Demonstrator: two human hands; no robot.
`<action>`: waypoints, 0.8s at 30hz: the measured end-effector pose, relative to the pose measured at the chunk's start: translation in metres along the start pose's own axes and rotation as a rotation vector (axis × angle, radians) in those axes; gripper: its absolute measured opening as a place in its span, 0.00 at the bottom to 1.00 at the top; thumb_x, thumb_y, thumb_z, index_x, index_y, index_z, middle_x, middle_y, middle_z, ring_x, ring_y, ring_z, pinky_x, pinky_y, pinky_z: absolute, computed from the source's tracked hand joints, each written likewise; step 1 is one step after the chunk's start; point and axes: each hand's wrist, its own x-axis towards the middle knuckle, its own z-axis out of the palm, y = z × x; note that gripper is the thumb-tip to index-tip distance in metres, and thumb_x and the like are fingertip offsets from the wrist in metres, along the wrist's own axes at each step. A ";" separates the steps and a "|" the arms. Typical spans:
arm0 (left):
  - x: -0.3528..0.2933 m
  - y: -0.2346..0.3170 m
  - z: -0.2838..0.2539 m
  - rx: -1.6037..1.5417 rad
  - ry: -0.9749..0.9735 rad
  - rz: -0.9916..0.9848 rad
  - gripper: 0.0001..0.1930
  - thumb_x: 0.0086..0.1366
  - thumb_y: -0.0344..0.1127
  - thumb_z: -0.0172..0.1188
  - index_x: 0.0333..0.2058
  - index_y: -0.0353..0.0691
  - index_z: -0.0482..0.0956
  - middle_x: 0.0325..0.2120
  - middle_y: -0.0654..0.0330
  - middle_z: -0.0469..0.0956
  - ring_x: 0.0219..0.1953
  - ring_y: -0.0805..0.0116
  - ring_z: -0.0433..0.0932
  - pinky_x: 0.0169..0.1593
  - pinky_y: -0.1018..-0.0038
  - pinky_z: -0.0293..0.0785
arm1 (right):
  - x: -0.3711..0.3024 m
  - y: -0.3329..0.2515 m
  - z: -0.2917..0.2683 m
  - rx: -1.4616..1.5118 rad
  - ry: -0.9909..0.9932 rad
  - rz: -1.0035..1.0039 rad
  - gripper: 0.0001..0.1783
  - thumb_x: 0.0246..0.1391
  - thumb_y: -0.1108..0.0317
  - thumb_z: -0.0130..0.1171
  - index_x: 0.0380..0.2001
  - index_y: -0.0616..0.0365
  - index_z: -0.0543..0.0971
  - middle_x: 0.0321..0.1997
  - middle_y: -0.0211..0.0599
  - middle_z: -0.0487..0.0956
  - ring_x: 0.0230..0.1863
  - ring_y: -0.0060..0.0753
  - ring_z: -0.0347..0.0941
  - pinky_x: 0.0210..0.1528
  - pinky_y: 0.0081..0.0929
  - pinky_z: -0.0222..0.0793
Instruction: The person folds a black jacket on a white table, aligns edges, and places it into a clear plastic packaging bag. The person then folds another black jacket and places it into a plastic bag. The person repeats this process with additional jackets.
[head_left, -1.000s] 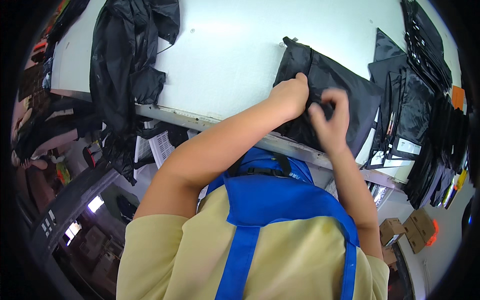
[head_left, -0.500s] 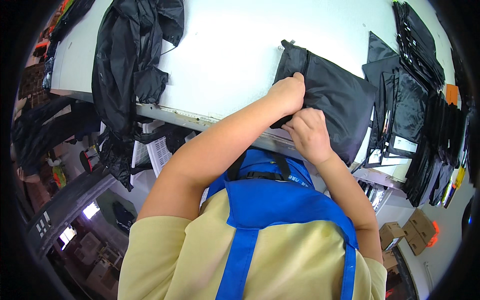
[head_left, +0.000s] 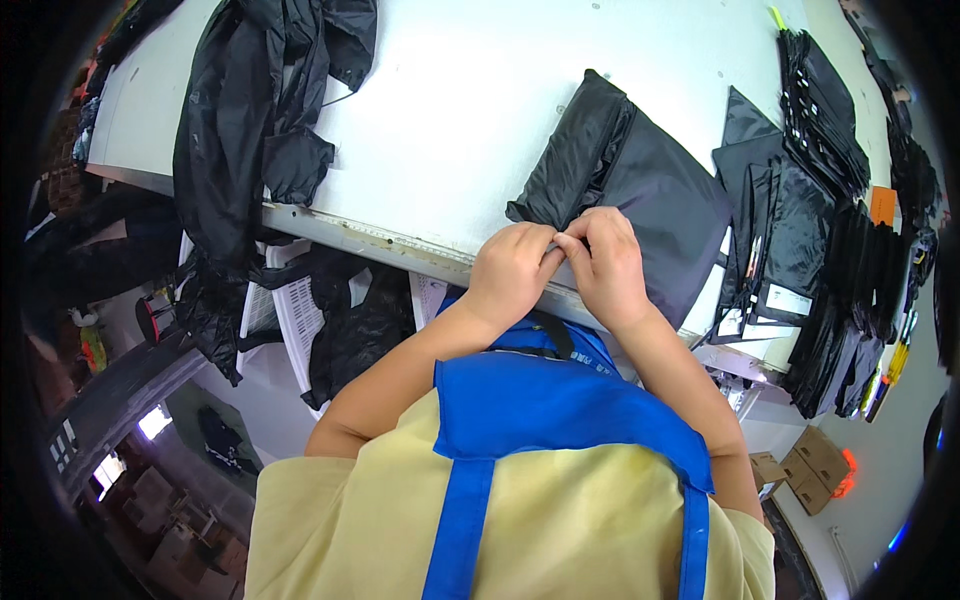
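Left hand [head_left: 512, 268] has joined right hand [head_left: 608, 262], both pinching the black bundle [head_left: 662, 192] at eight o'clock, folded flat but seemingly unfinished there.

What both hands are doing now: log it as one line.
left hand: pinching near edge of folded black fabric | right hand: pinching close beside left hand | folded black fabric: on white tabletop

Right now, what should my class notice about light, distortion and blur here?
In the head view, the white table is nearly washed out; its front edge bows slightly; the corners go black; sheen marks the folded black fabric; the left hand and right hand look sharp.
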 end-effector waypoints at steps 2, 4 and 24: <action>0.004 -0.003 0.001 -0.028 0.018 0.050 0.07 0.50 0.25 0.64 0.29 0.35 0.76 0.25 0.53 0.76 0.28 0.54 0.76 0.31 0.65 0.73 | 0.002 0.001 -0.003 -0.029 -0.012 -0.023 0.08 0.44 0.74 0.63 0.24 0.58 0.72 0.26 0.36 0.74 0.35 0.42 0.70 0.38 0.37 0.62; 0.010 -0.006 0.003 -0.062 0.016 0.091 0.06 0.50 0.26 0.63 0.28 0.36 0.75 0.23 0.54 0.75 0.26 0.54 0.75 0.30 0.64 0.72 | 0.006 0.002 -0.010 -0.078 -0.029 -0.071 0.08 0.43 0.73 0.63 0.24 0.57 0.72 0.30 0.36 0.74 0.38 0.43 0.69 0.41 0.37 0.61; -0.014 -0.036 -0.008 -0.008 -0.227 -0.201 0.07 0.55 0.31 0.63 0.26 0.37 0.74 0.21 0.55 0.73 0.25 0.56 0.74 0.30 0.65 0.70 | 0.096 0.084 0.008 -0.386 0.213 0.294 0.15 0.49 0.59 0.63 0.35 0.57 0.76 0.40 0.42 0.74 0.46 0.45 0.69 0.48 0.42 0.63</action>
